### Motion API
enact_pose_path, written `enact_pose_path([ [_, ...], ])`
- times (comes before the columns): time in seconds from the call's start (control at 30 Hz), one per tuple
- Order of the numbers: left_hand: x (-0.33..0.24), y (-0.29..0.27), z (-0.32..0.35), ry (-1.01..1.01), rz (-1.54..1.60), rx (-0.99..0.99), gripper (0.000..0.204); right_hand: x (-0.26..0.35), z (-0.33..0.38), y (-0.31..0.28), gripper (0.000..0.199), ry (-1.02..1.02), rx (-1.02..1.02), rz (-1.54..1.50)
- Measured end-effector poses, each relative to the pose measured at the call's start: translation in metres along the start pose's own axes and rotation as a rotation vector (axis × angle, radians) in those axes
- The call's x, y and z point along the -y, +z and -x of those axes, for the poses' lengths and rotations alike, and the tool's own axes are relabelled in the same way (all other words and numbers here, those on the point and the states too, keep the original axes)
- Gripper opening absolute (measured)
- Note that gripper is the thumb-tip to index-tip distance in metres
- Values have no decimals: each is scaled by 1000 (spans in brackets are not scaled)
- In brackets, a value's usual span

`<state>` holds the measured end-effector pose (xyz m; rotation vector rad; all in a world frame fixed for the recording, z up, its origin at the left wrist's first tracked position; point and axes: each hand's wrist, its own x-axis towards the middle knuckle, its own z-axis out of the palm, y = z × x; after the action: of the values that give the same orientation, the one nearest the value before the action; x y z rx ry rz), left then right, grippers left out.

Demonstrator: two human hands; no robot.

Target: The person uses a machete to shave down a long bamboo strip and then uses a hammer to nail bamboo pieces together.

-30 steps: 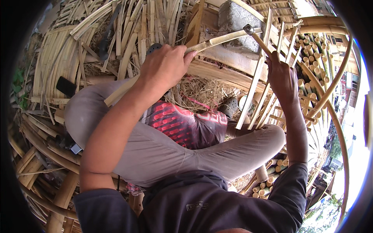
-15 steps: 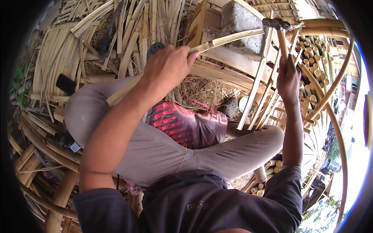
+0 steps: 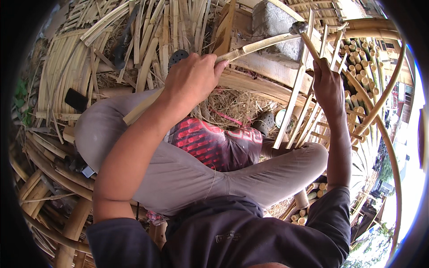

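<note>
My left hand (image 3: 193, 76) is closed around a long bamboo strip (image 3: 263, 43), which slants up to the right over the edge of a grey concrete block (image 3: 278, 27). In my right hand (image 3: 328, 85) is a hammer (image 3: 309, 43), gripped by its wooden handle. The hammer's metal head sits at the strip's far end, beside the block; whether it touches the strip I cannot tell. Between my right hand and the block stands a ladder-like frame of bamboo slats (image 3: 296, 96). A wooden beam (image 3: 263, 87) lies below the block.
A stack of cut bamboo poles (image 3: 364, 67) is at the right. Split bamboo strips (image 3: 147, 49) cover the ground at the back left, near a black phone (image 3: 76, 99). Patterned red and black cloth (image 3: 210, 143) lies between my legs. Curved bamboo poles (image 3: 394, 165) rise at the far right.
The hammer head has swung left and slightly down, onto or close to the strip's far end. My right hand has tilted left with it. My left hand stays almost still.
</note>
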<state>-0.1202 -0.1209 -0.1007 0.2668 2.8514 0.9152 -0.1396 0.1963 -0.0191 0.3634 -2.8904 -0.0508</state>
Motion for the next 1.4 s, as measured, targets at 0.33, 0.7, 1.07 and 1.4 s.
enact_pose_path([
  [0.33,0,-1,0,2,28,-13,43,2,3,-2,14,15,11,-83],
  [0.7,-2,3,2,-1,29,-6,41,4,8,-3,14,-36,-83,-134],
  [1.07,-2,3,4,19,16,-26,43,6,8,-4,17,18,-91,-172],
  [1.4,-5,2,5,9,23,-25,42,15,8,-10,18,-29,12,-198],
])
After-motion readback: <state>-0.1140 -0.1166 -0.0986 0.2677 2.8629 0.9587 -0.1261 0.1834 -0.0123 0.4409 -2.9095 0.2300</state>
